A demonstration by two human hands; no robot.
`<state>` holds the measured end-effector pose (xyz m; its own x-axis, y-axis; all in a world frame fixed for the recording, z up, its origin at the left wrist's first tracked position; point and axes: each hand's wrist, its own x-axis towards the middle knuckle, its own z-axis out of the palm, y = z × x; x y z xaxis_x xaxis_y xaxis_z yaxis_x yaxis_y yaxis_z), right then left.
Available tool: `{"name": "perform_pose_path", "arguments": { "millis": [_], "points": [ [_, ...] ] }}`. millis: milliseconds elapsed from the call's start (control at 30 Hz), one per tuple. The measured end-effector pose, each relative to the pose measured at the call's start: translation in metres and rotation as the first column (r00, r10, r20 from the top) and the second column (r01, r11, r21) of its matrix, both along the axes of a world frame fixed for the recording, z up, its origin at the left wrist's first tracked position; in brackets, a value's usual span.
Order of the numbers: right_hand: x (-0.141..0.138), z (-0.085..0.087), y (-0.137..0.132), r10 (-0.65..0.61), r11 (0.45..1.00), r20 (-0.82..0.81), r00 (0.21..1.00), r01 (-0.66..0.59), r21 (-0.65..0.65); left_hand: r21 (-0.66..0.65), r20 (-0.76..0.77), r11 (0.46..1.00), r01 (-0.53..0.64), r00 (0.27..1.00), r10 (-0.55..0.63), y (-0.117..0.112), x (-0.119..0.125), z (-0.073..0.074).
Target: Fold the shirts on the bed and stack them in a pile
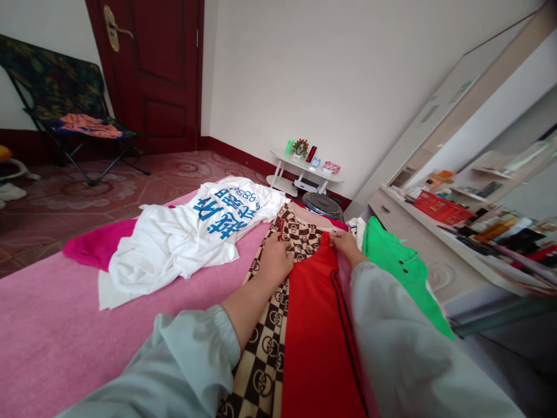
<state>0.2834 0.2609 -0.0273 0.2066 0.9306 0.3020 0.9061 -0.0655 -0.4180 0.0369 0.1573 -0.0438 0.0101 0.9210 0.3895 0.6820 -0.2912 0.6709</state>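
Note:
A long red garment (315,337) with black piping down its right side lies lengthwise before me. Brown-and-beige checked fabric (270,348) runs along its left side and shows inside its curved neckline; whether it is a separate piece I cannot tell. My left hand (276,258) is closed at the left of the neckline, its fingers curled on the red garment's upper edge. At the right, my right hand (346,244) pinches the red garment's top corner between thumb and fingers. Left of my hands lies a rumpled white T-shirt (174,244) with blue lettering.
The clothes lie on a pink bed cover (52,325). A magenta cloth (100,244) is under the T-shirt, and a green garment (398,264) lies at the right. Beyond stand a low white table (282,159), a folding chair (56,87) and a dresser (418,232).

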Motion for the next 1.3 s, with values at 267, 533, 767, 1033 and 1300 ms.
{"name": "perform_pose_path", "arguments": {
  "millis": [267,533,767,1033,1300],
  "points": [
    [-0.037,0.003,-0.027,0.051,0.997,0.05,0.997,-0.054,0.048,0.056,0.054,0.997,0.048,0.997,-0.051,0.009,-0.005,-0.001],
    [-0.094,0.014,-0.198,0.508,0.861,-0.076,0.858,-0.503,0.072,0.016,0.129,0.996,0.091,0.987,-0.092,0.023,-0.01,-0.007],
    [-0.108,0.038,-0.351,0.583,0.723,-0.266,0.768,-0.64,-0.261,-0.053,0.148,0.983,0.173,0.975,-0.164,0.016,-0.019,0.006],
    [-0.131,0.018,-0.394,0.705,0.709,0.335,0.625,-0.639,-0.299,-0.188,0.041,0.932,0.31,0.951,-0.308,-0.014,-0.028,0.016],
    [-0.133,0.044,-0.414,0.644,0.736,0.065,0.762,-0.595,-0.323,-0.211,-0.118,0.813,0.543,0.811,-0.573,-0.132,-0.084,0.039]
  ]
}}
